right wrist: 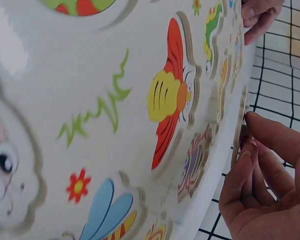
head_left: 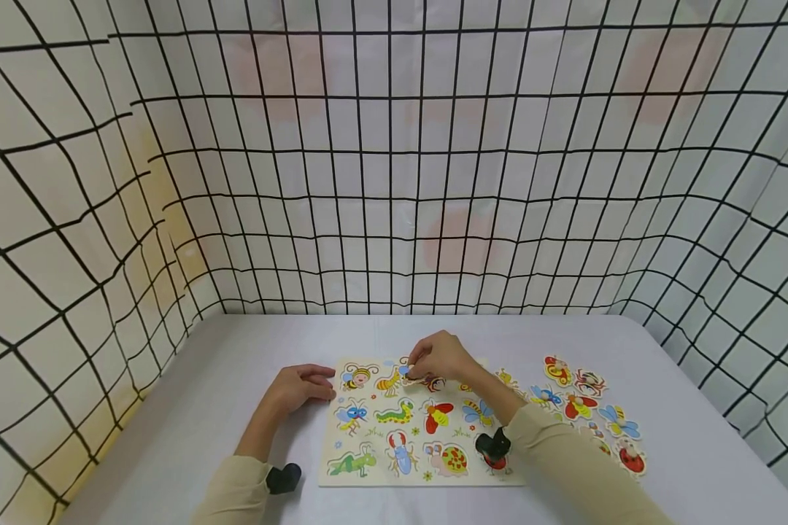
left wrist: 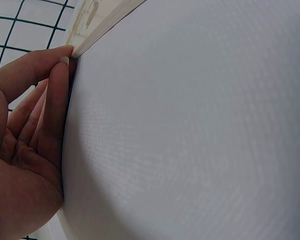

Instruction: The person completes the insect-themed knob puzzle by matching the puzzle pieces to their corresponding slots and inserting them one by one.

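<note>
A pale wooden puzzle board [head_left: 368, 481] printed with insects lies on the table. My right hand [head_left: 441, 356] is over its back row and pinches a thin puzzle piece [right wrist: 237, 135] between thumb and fingers. That piece appears edge-on in the right wrist view, so its picture is hidden. Just beside it on the board is a spider picture [head_left: 435, 383]. At the board's left edge rests my left hand [head_left: 300, 386], fingertips right at the edge. The left wrist view shows its thumb and finger [left wrist: 57, 100] close together by the board's side.
Several loose insect pieces lie right of the board, among them a ladybug [head_left: 630, 457], a blue-winged insect [head_left: 620, 421] and a red-winged one [head_left: 579, 407]. My right forearm [head_left: 558, 452] crosses the board's right side. White walls with a black grid [head_left: 407, 175] enclose the table.
</note>
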`<state>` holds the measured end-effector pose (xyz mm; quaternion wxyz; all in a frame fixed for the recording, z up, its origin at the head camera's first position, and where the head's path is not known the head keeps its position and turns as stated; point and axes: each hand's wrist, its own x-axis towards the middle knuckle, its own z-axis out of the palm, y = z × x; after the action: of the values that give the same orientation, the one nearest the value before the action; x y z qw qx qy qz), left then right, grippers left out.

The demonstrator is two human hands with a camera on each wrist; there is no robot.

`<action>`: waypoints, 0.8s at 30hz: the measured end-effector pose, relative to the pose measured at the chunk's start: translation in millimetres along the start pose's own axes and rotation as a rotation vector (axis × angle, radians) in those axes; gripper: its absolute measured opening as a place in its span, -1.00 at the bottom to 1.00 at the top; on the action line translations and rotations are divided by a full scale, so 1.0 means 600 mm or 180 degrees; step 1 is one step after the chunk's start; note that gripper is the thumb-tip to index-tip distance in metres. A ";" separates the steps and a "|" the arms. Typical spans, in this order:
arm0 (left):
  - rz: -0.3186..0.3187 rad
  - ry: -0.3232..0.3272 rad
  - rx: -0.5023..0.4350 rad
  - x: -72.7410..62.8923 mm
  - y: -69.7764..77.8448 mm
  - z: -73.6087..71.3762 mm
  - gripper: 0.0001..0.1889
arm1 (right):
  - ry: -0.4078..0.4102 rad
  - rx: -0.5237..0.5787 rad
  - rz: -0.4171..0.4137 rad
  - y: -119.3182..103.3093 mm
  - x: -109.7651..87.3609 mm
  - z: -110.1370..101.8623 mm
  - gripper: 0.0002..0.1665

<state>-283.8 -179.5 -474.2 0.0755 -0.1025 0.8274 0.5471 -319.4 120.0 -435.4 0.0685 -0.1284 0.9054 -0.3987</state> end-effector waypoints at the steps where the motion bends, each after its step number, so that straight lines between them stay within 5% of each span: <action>1: 0.0001 0.0002 -0.0002 0.000 0.000 0.000 -0.60 | -0.0003 0.0025 -0.0001 -0.002 0.001 0.003 -0.87; 24: 0.0079 -0.0024 -0.0082 -0.008 0.004 -0.002 -0.60 | 0.0001 0.0193 -0.0239 -0.033 0.031 0.080 -0.88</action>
<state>-279.8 -179.1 -470.5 0.0704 -0.0911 0.8212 0.5590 -323.0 68.0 -453.8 0.0572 -0.1602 0.8875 -0.4283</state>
